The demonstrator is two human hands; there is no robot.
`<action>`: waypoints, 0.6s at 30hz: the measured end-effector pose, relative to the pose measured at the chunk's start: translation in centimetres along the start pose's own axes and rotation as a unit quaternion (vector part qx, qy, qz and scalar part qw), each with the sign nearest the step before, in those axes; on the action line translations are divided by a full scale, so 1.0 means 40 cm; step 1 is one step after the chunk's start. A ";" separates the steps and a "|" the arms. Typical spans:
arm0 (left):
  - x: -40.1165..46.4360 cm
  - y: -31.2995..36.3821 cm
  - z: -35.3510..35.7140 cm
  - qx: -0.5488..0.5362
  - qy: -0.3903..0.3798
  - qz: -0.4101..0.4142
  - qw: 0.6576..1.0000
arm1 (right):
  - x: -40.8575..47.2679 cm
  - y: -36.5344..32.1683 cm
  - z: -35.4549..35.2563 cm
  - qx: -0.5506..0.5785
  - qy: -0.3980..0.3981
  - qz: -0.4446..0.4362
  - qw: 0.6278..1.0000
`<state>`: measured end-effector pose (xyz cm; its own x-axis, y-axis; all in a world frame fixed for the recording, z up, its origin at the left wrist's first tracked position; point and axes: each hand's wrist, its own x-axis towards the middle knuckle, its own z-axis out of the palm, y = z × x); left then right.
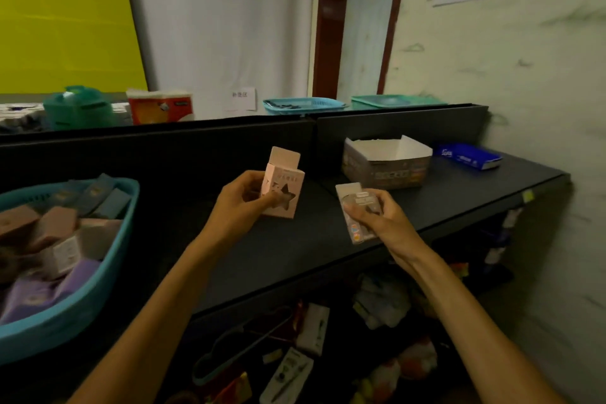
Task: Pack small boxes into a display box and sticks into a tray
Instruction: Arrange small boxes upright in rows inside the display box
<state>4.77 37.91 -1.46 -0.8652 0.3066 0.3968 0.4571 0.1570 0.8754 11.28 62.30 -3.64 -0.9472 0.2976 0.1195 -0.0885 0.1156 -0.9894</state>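
The left hand [241, 203] keeps a grip on the pink box [282, 187], its flap open, above the tabletop [295, 249]. The right hand [382, 220] grasps a grey box [355, 207]. The display box [387, 161] stands at 1 o'clock.

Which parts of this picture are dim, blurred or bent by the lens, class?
Head view: dim overall; the floor clutter under the black shelf is nearly lost in shadow. The teal plastic basket at the left edge is soft and stretched, and the wall notice is unreadable. The pink cardboard box is sharpest.
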 end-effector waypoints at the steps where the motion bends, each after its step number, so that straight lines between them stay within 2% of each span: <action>1: 0.018 0.003 0.036 0.001 -0.007 0.000 1.000 | 0.014 0.009 -0.037 0.007 0.010 -0.001 1.000; 7: 0.140 0.014 0.208 -0.017 -0.026 -0.011 0.999 | 0.100 0.034 -0.223 0.023 0.042 -0.001 0.999; 12: 0.250 -0.007 0.319 -0.014 -0.063 0.002 0.998 | 0.181 0.038 -0.334 -0.007 0.057 -0.022 0.998; 18: 0.435 -0.028 0.433 -0.036 -0.044 0.008 0.998 | 0.342 0.038 -0.434 -0.058 0.056 -0.062 0.995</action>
<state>-7.24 59.31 -0.33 -0.8356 0.3897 0.3872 0.4513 0.0850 0.8883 3.53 82.99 -2.05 -0.8907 0.3766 0.2546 -0.1596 0.2653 -0.9509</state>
